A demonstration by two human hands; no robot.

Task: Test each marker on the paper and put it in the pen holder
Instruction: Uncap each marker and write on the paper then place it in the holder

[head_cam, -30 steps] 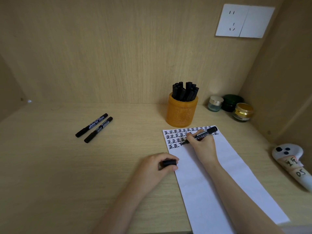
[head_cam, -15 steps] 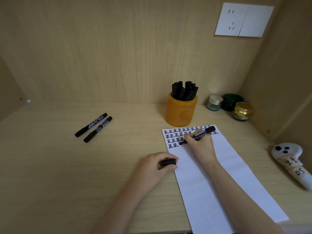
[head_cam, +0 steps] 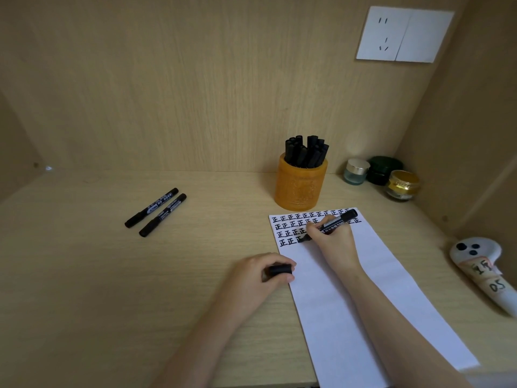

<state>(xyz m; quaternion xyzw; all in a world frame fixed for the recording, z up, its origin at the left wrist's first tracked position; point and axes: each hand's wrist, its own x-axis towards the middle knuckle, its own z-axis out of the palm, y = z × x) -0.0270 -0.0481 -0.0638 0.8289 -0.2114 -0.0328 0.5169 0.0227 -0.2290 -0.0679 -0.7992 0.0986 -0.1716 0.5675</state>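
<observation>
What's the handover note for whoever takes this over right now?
Right grip: holds an uncapped marker, tip on the paper at the fourth row of test marks.
Left grip: holds its cap beside the paper's left edge.
Done: a bunch of markers stand in the pen holder.
Left: cap this one, put it in the holder; then test the two markers lying to the left.

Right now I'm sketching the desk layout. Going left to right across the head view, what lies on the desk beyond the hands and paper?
two loose markers → pen holder → clear jar → green jar → gold jar → white handheld device
</observation>
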